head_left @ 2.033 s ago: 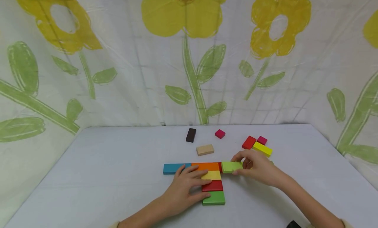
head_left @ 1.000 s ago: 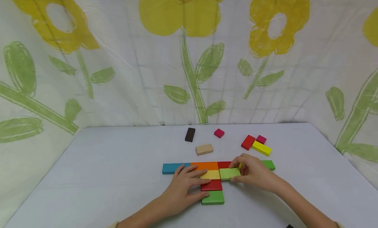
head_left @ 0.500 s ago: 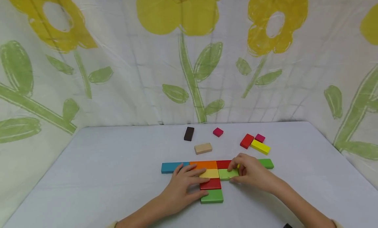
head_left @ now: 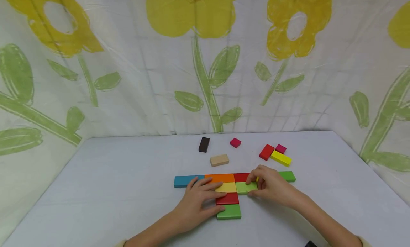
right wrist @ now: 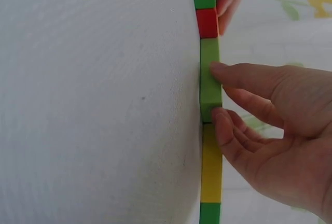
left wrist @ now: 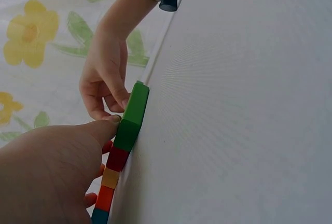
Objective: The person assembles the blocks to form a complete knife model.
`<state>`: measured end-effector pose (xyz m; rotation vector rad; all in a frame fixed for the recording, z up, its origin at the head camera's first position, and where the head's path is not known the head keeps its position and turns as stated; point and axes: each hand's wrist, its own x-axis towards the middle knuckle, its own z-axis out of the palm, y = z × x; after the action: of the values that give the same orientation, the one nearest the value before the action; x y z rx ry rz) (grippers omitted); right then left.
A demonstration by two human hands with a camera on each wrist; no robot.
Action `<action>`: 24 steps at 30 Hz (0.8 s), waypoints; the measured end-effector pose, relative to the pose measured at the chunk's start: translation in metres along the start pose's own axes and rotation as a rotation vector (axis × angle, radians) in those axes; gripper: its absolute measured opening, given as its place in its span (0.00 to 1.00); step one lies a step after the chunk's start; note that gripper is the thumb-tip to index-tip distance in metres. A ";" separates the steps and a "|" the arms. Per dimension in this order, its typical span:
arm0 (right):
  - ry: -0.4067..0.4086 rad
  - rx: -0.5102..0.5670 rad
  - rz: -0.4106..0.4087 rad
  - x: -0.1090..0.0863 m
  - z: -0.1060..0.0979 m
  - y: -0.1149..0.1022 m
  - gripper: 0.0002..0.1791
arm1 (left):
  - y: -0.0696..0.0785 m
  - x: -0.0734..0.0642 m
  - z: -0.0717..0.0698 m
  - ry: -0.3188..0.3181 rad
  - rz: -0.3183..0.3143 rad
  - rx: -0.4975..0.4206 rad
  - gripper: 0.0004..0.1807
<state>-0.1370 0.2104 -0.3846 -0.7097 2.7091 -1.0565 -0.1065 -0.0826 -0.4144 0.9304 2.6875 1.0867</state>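
Note:
My right hand (head_left: 273, 186) pinches a light green block (head_left: 244, 188) between thumb and fingers. That block lies against the right end of a pale yellow block (head_left: 228, 187) and the near side of a dark red block (head_left: 241, 177). My left hand (head_left: 195, 206) rests with spread, fairly straight fingers on the laid-out blocks. Under or beside its fingertips are an orange block (head_left: 220, 177), the pale yellow one, a red block (head_left: 228, 198) and a green block (head_left: 230, 212). In the right wrist view, thumb and fingertips touch the light green block (right wrist: 209, 76).
A blue block (head_left: 185, 181) and another green block (head_left: 287, 176) end the row; a yellow block (right wrist: 211, 164) is mostly behind my right hand. Loose at the back lie blocks: black (head_left: 204, 144), wooden (head_left: 219, 160), pink (head_left: 235, 142), red (head_left: 266, 152), yellow (head_left: 281, 158) and magenta (head_left: 280, 148).
My right hand has brought the light green block from over the row toward me and set it beside the pale yellow block. My left hand has stayed in place.

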 end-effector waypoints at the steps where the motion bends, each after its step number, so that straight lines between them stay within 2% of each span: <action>1: 0.000 0.000 0.000 0.000 0.000 0.000 0.13 | 0.000 0.000 0.000 0.002 0.001 -0.004 0.24; 11: -0.027 0.053 -0.020 0.001 -0.008 0.002 0.14 | -0.001 0.000 0.001 0.010 0.003 -0.030 0.23; 16: 0.013 0.087 -0.021 0.000 -0.018 0.008 0.14 | -0.001 0.000 0.001 0.014 0.006 -0.034 0.23; 24: 0.085 0.072 0.020 -0.003 -0.038 0.020 0.15 | -0.001 0.000 0.002 0.023 0.019 -0.031 0.23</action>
<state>-0.1535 0.2475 -0.3701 -0.6382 2.7271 -1.1988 -0.1061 -0.0824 -0.4168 0.9466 2.6766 1.1466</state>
